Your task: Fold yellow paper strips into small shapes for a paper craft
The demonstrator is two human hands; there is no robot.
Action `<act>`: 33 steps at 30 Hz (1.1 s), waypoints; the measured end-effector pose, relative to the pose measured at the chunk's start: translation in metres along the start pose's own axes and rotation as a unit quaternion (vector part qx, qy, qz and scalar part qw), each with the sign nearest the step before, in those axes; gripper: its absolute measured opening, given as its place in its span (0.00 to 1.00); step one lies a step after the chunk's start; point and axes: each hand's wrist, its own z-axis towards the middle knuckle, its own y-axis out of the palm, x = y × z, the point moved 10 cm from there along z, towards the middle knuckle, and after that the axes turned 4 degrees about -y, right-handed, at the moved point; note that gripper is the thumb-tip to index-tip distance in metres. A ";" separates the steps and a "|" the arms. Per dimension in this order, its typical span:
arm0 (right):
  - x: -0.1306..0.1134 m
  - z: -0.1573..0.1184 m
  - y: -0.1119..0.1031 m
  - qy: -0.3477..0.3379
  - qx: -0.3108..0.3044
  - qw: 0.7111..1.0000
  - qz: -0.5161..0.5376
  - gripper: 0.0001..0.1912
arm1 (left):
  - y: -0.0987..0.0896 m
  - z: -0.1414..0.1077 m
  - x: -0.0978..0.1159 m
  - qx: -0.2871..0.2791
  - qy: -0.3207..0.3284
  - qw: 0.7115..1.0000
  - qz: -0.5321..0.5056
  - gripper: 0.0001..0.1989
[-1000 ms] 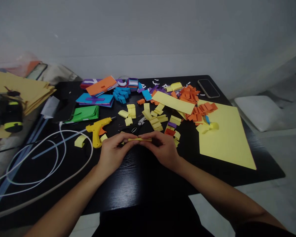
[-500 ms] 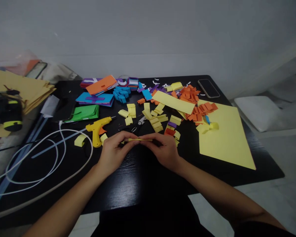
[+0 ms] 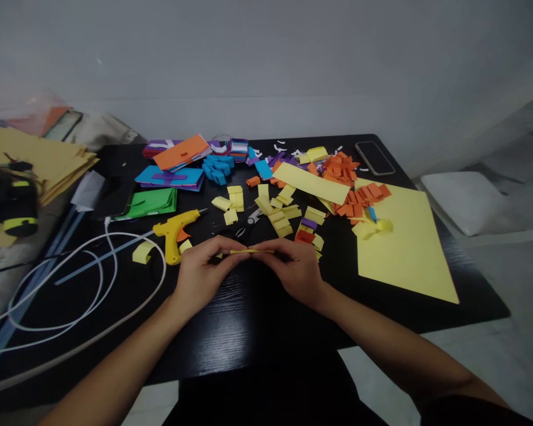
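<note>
Between both hands, just above the near part of the black table (image 3: pixel 257 319), is a thin yellow paper piece (image 3: pixel 263 251), seen nearly edge-on. My left hand (image 3: pixel 204 269) pinches its left end between thumb and fingers. The right end is pinched by my right hand (image 3: pixel 295 269), and the fingertips of the two hands almost meet. Beyond the hands lie small folded yellow paper pieces (image 3: pixel 281 222) and scissors (image 3: pixel 254 216), partly hidden. A yellow glue gun (image 3: pixel 172 235) rests to the left of my left hand.
Orange paper pieces (image 3: pixel 340 171) are heaped at the back right, by a large yellow sheet (image 3: pixel 404 248) and a phone (image 3: pixel 375 158). Green (image 3: pixel 153 202) and blue paper stacks (image 3: pixel 169 177) lie back left. A looped white cable (image 3: pixel 115 260) crosses the left side.
Both hands keep their pinch on the yellow paper piece with hardly any movement. The whole view has shifted very slightly.
</note>
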 end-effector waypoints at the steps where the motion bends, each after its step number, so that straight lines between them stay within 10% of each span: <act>1: 0.001 0.000 -0.001 0.003 0.003 1.000 0.005 0.05 | 0.000 0.000 -0.003 -0.002 -0.011 1.000 -0.011 0.04; 19: 0.019 0.001 0.001 0.064 0.015 0.993 0.098 0.07 | -0.001 0.002 -0.008 -0.001 -0.044 0.998 -0.043 0.07; 33: 0.010 0.001 0.003 0.036 -0.003 0.998 0.059 0.05 | 0.007 -0.003 0.024 -0.040 0.114 0.990 0.073 0.03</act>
